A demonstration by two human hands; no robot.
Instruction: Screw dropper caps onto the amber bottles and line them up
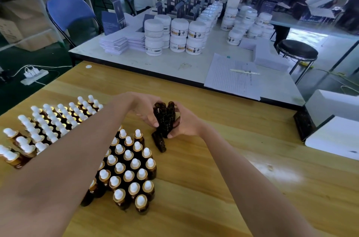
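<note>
Many capped bottles (128, 166) already stand in rows on the table (233, 149). The left hand (147, 108) and right hand (184, 122) curl round a bunch of open bottles (165, 118) in the middle. One fallen bottle (159, 142) lies just beside them. These need caps. Their insides are too dark to see.

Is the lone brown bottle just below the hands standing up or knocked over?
Knocked over: the lone bottle lies on its side on the wooden table, while the capped bottles beside it stand upright.
</note>
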